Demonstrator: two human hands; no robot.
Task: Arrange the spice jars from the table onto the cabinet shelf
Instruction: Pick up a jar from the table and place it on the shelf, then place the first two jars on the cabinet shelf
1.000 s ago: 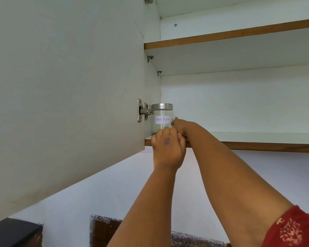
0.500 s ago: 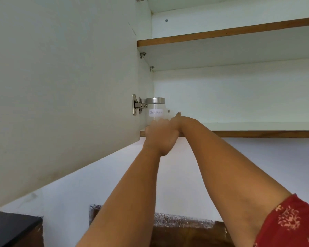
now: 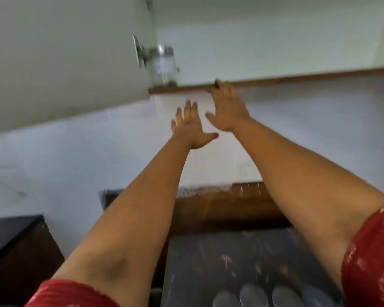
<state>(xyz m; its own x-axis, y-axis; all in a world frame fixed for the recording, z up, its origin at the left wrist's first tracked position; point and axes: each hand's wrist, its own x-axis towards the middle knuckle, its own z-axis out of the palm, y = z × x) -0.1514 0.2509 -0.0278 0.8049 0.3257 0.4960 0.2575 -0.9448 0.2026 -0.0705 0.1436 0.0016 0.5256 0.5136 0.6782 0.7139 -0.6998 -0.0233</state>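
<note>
Glass jar: a labelled spice jar (image 3: 165,65) with a metal lid stood at the left end of the cabinet shelf (image 3: 297,78), just beside the door hinge (image 3: 140,52); motion blur made its label unreadable.
Left hand: the left hand (image 3: 192,127) was raised below the shelf's wooden edge, fingers straight and spread, thumb out to the right, grasping nothing and apart from the jar.
Right hand: the right hand (image 3: 227,107) reached higher, fingers extended, its fingertips (image 3: 218,84) at the front edge of the shelf; whether they pressed the wood could not be told. It held nothing.
Cabinet door: the pale cabinet door (image 3: 64,58) hung open on the left, filling the upper left of the view.
Sleeves: red patterned sleeves (image 3: 372,258) covered both upper arms.
Desk: a dark, scuffed desk (image 3: 242,258) lay below, against the white wall (image 3: 53,165).
Remaining jars: several grey jar lids (image 3: 251,296) sat in a row at the desk's near edge, blurred, well apart from both hands.
</note>
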